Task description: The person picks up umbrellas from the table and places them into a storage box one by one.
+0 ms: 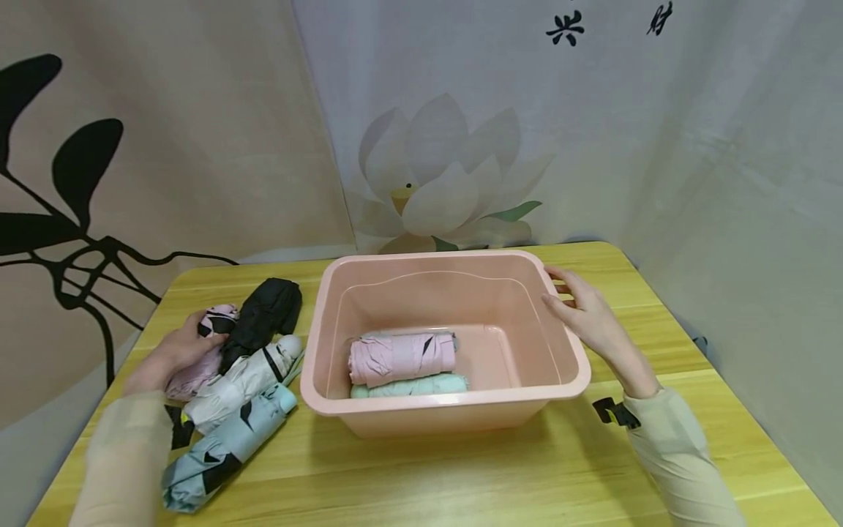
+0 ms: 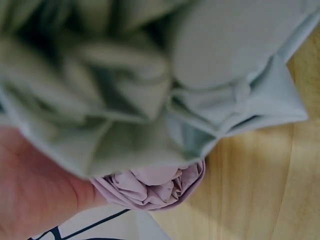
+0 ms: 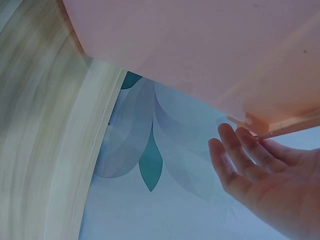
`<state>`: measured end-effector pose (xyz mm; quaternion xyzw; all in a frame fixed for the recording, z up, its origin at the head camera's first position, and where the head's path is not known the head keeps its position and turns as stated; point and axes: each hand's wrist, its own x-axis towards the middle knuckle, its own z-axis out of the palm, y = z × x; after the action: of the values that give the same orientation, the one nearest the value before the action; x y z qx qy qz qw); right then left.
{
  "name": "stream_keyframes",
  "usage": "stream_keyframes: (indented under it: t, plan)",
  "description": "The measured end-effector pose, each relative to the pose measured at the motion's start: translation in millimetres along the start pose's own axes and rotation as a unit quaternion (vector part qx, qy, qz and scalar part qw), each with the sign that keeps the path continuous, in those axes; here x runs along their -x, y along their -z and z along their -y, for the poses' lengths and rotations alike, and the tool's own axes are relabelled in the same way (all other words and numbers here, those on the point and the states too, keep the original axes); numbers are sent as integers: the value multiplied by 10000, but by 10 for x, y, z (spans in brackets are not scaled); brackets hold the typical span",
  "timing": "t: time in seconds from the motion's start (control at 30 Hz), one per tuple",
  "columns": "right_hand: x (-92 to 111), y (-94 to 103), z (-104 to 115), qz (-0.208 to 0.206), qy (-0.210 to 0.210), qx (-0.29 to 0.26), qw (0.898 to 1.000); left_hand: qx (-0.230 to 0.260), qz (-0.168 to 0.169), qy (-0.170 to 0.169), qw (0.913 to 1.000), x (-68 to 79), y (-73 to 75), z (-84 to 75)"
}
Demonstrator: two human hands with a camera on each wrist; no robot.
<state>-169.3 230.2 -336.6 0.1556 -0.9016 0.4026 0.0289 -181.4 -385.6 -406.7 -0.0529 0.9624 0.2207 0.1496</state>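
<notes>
At the table's left, my left hand (image 1: 181,350) grips a folded pink umbrella (image 1: 191,377) with a black-and-white patterned end. In the left wrist view, the pink umbrella (image 2: 155,187) shows its gathered end beside the hand (image 2: 40,185). Beside it lie a black folded umbrella (image 1: 268,311), a white one (image 1: 230,391) and a light blue one (image 1: 240,439). My right hand (image 1: 589,315) holds the right rim of a pink plastic bin (image 1: 454,411), thumb over the edge. Its fingers (image 3: 237,155) bend loosely below the rim. Inside the bin are a pink umbrella (image 1: 402,359) and a mint-green one (image 1: 415,386).
A wood-grain table (image 1: 448,483) carries everything. Behind it hangs a pale curtain (image 1: 448,66) with a lotus print and dark plant shapes. The bin stands mid-table, close to the umbrella pile on its left.
</notes>
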Motion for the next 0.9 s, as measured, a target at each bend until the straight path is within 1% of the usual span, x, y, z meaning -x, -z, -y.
stream_keyframes:
  t: [0.17, 0.3, 0.4, 0.6, 0.73, 0.8, 0.9]
  plan:
    - [-5, 1, 3, -8, -6, 24, 10000, -166, -21, 20, 9999, -19, 10, -8]
    - [-4, 1, 12, -18, -14, 23, 10000, -283, -84, -44, 9996, -13, 20, -21]
    - [0, 2, 17, -29, -21, 33, 10000, -435, -230, -206, 9986, -3, 29, -29]
    - [-3, -2, 6, 3, -61, -24, 10000, -560, -560, -316, 9964, 31, 84, -56]
    - [-6, -2, -6, 4, -57, -30, 10000, -602, -765, -362, 9946, 52, 176, -167]
    - [-5, -1, -11, 1, -47, -21, 10000, -689, -981, -534, 9914, 63, 225, -250]
    - [-5, -1, -15, -10, -37, -15, 10000, -728, -1173, -689, 9880, 99, 304, -424]
